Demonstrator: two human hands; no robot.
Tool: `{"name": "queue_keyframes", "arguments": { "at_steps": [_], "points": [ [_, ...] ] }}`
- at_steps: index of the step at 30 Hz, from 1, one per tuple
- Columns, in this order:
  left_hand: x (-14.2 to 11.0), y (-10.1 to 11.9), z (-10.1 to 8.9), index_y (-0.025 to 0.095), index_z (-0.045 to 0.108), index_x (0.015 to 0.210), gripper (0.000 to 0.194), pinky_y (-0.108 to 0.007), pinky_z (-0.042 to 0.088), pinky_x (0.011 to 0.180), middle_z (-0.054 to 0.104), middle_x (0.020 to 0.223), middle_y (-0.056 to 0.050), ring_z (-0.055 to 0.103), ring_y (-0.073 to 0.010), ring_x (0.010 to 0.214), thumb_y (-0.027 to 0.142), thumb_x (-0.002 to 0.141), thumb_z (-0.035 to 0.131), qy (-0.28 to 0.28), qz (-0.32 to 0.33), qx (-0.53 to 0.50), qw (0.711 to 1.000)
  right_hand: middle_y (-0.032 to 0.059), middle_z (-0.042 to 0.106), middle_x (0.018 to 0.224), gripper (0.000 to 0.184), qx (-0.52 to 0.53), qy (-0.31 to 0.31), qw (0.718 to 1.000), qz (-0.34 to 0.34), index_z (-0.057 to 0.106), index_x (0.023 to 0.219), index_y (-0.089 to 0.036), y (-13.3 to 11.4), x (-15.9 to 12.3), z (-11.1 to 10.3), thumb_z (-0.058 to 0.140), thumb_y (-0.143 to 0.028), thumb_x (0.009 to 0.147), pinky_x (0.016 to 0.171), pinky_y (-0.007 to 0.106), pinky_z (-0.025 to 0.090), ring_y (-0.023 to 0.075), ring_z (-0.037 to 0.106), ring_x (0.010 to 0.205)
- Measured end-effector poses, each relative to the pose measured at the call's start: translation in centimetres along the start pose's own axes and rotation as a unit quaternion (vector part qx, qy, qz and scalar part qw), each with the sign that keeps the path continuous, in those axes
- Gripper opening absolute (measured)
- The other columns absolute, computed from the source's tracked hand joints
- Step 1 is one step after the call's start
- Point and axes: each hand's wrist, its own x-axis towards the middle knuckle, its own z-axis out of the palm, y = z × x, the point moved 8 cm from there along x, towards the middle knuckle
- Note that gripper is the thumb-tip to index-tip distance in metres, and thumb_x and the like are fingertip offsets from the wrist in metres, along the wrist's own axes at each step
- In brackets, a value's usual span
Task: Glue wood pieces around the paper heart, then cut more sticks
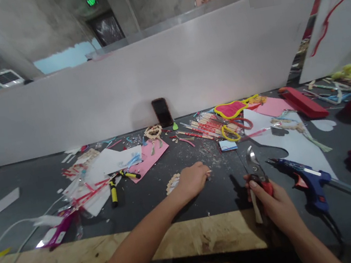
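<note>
In the middle of the table my left hand (195,178) is closed in a pinch, low over the dark surface. A small pale tip shows at its fingertips, too small to name. Half hidden by that hand and forearm is a ring of small wooden pieces (172,183). My right hand (273,205) is wrapped round pruning shears (253,161), their curved metal blades pointing up and away from me. Just right of this hand lies a blue glue gun (305,176) with a clear glue stick in its back.
Behind, a phone (162,112) leans on a white partition (140,83). Wrapped sticks (206,126), yellow-handled scissors (230,132), paper sheets and a red stapler-like tool (304,102) lie further back. Pliers (114,193) and a purple tool (58,227) with a white cord are left.
</note>
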Motion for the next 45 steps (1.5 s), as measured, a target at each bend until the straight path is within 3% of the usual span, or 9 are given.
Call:
{"name": "queue_keyframes", "arguments": {
  "at_steps": [9, 14, 21, 25, 29, 34, 37, 40, 45],
  "points": [
    [-5.1, -2.4, -6.6, 0.020, 0.057, 0.086, 0.021, -0.019, 0.038, 0.060, 0.064, 0.076, 0.002, 0.057, -0.0113, 0.067, 0.032, 0.086, 0.040, 0.112, -0.032, -0.151, 0.982, 0.0025, 0.061, 0.064, 0.049, -0.033, 0.016, 0.999, 0.003, 0.062, 0.100, -0.013, 0.1, 0.0, -0.5, 0.059, -0.052, 0.071, 0.047, 0.024, 0.044, 0.0156, 0.055, 0.055],
    [-10.5, -7.1, -8.7, 0.022, 0.059, 0.085, 0.020, -0.020, 0.038, 0.062, 0.064, 0.076, 0.003, 0.056, -0.0125, 0.067, 0.035, 0.082, 0.044, 0.173, -0.142, -0.131, 0.966, 0.0050, 0.065, 0.072, 0.049, 0.007, 0.022, 1.000, 0.013, 0.064, 0.097, -0.014, -0.1, -0.1, -0.4, 0.064, -0.052, 0.066, 0.053, 0.026, 0.047, 0.0175, 0.058, 0.060],
    [-17.4, -15.9, -4.1, 0.023, 0.059, 0.088, 0.021, -0.024, 0.040, 0.065, 0.064, 0.080, 0.000, 0.059, -0.0170, 0.075, 0.032, 0.080, 0.042, 0.106, -0.334, -0.035, 0.936, 0.0025, 0.062, 0.071, 0.056, -0.032, -0.006, 0.997, 0.064, 0.059, 0.106, -0.016, -0.7, -0.6, 0.4, 0.056, -0.058, 0.069, 0.045, 0.023, 0.042, 0.0141, 0.054, 0.054],
    [-19.2, -17.9, -2.5, 0.023, 0.054, 0.113, 0.038, -0.030, 0.045, 0.074, 0.050, 0.114, -0.008, 0.059, -0.0179, 0.080, 0.035, 0.079, 0.047, 0.150, -0.356, -0.015, 0.922, -0.0005, 0.055, 0.066, 0.050, -0.202, -0.048, 0.976, -0.062, 0.056, 0.111, -0.019, -3.7, -0.5, 1.8, 0.044, -0.055, 0.079, 0.051, 0.024, 0.042, 0.0141, 0.051, 0.056],
    [-18.6, -16.0, -2.9, 0.020, 0.049, 0.123, 0.043, -0.032, 0.045, 0.081, 0.042, 0.116, -0.011, 0.056, -0.0180, 0.089, 0.036, 0.085, 0.037, 0.238, -0.294, -0.093, 0.921, 0.0035, 0.054, 0.077, 0.038, -0.349, -0.048, 0.910, -0.221, 0.056, 0.106, -0.020, -6.3, -1.3, 3.7, 0.040, -0.046, 0.082, 0.065, 0.029, 0.045, 0.0174, 0.054, 0.069],
    [-15.9, -10.1, -3.3, 0.019, 0.053, 0.120, 0.039, -0.028, 0.044, 0.076, 0.053, 0.103, -0.008, 0.053, -0.0156, 0.085, 0.033, 0.088, 0.036, 0.244, -0.168, -0.294, 0.908, 0.0073, 0.060, 0.090, 0.031, -0.437, -0.044, 0.864, -0.245, 0.051, 0.107, -0.021, -6.1, -2.3, 5.5, 0.043, -0.039, 0.083, 0.065, 0.030, 0.046, 0.0200, 0.059, 0.077],
    [-14.2, -7.4, -1.7, 0.016, 0.053, 0.115, 0.038, -0.021, 0.037, 0.051, 0.062, 0.084, -0.006, 0.044, -0.0089, 0.054, 0.038, 0.087, 0.039, 0.173, -0.151, -0.491, 0.840, 0.0052, 0.060, 0.080, 0.017, -0.479, -0.060, 0.832, -0.271, 0.052, 0.088, -0.023, -6.0, -3.3, 6.8, 0.044, -0.037, 0.083, 0.062, 0.030, 0.045, 0.0205, 0.058, 0.073],
    [-13.1, -5.5, -0.6, 0.013, 0.053, 0.102, 0.032, -0.019, 0.031, 0.047, 0.065, 0.079, -0.006, 0.037, -0.0059, 0.048, 0.039, 0.084, 0.046, 0.152, -0.137, -0.626, 0.753, 0.0046, 0.058, 0.078, 0.010, -0.505, -0.102, 0.801, -0.306, 0.051, 0.073, -0.023, -5.7, -4.2, 8.3, 0.047, -0.028, 0.081, 0.064, 0.030, 0.045, 0.0200, 0.056, 0.074],
    [-12.2, -3.9, 0.2, 0.014, 0.053, 0.085, 0.026, -0.018, 0.030, 0.046, 0.065, 0.076, -0.005, 0.037, -0.0044, 0.046, 0.040, 0.081, 0.051, 0.147, -0.113, -0.682, 0.708, 0.0089, 0.055, 0.103, 0.012, -0.496, -0.126, 0.791, -0.337, 0.058, 0.079, -0.022, -5.3, -5.1, 9.1, 0.048, -0.017, 0.074, 0.072, 0.033, 0.048, 0.0213, 0.055, 0.092]
  ]
}}
